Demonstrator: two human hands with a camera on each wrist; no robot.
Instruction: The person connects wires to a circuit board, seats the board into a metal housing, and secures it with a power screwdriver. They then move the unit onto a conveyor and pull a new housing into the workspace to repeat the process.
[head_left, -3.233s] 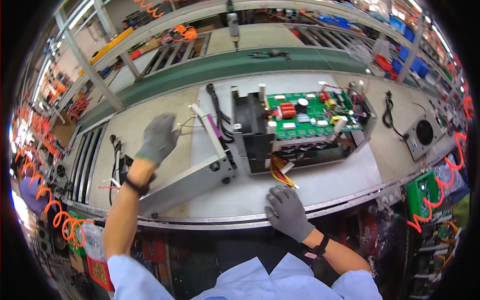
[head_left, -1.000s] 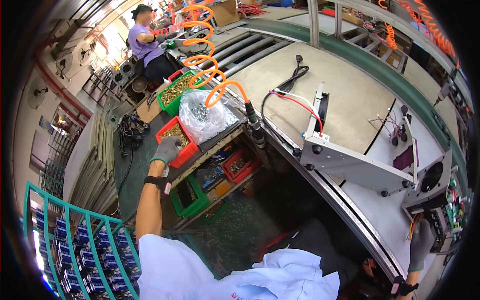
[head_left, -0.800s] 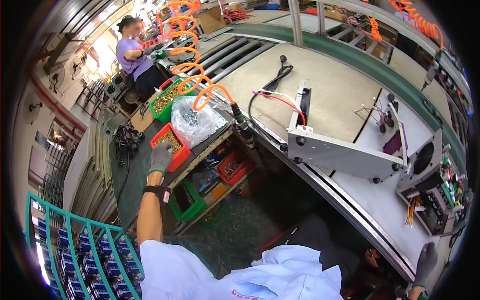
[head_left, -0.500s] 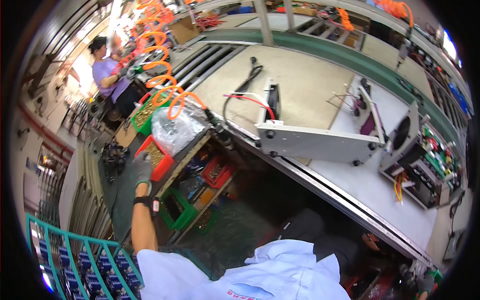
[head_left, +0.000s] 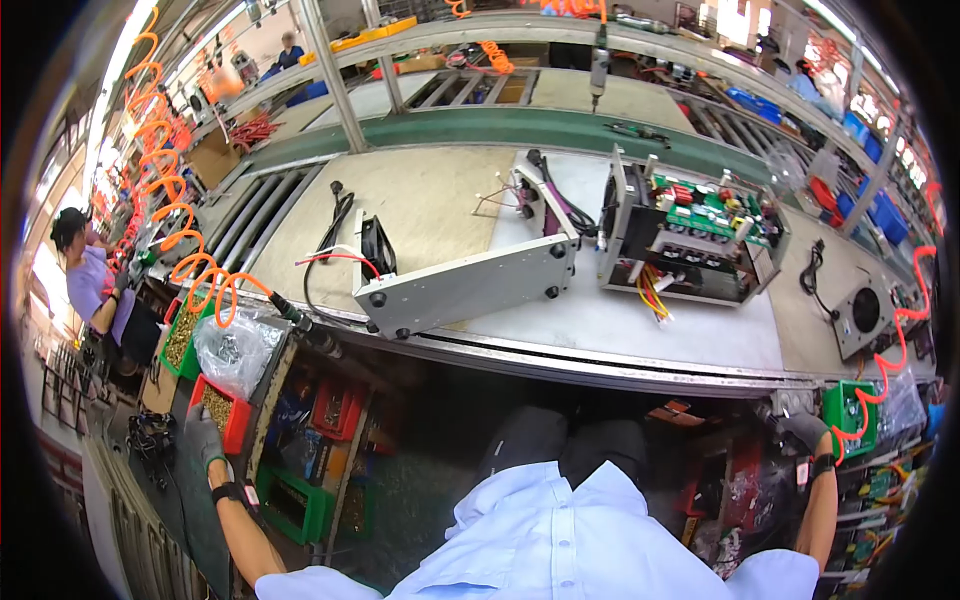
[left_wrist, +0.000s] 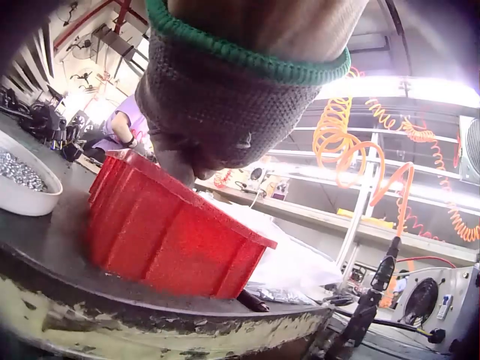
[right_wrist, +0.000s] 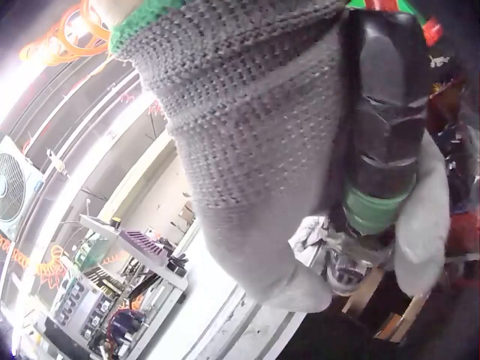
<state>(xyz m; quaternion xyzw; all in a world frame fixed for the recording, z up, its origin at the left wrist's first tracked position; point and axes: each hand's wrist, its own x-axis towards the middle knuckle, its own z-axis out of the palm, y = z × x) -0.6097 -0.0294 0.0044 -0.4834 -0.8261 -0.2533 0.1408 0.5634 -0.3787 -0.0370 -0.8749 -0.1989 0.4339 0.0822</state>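
A factory assembly workshop around you, long green belt (head_left: pixel 460 128) along the far edge of your beige workbench (head_left: pixel 440 185), open metal chassis (head_left: pixel 640 225) with green circuit board (head_left: pixel 705 215), coiled orange hose (left_wrist: pixel 334 135), red plastic bin (left_wrist: pixel 176 232) of brass-coloured parts (head_left: pixel 217 403)

A red bin (left_wrist: pixel 169 232) of small brass-coloured parts (head_left: pixel 216 404) stands upright; a green-collared black tool (right_wrist: pixel 386 97) is hand-held.

Ceiling light (left_wrist: pixel 435 91) glares; head view edges bowed, perhaps soft

- Head: above the shirt (head_left: pixel 560 540), facing forward and down across the surface (head_left: pixel 275 250).
- Left wrist: very close to the left hand (left_wrist: pixel 225 105); shares the red bin (left_wrist: pixel 172 232) with head.
- Right wrist: tight on the right hand (right_wrist: pixel 255 157), scene tilted.
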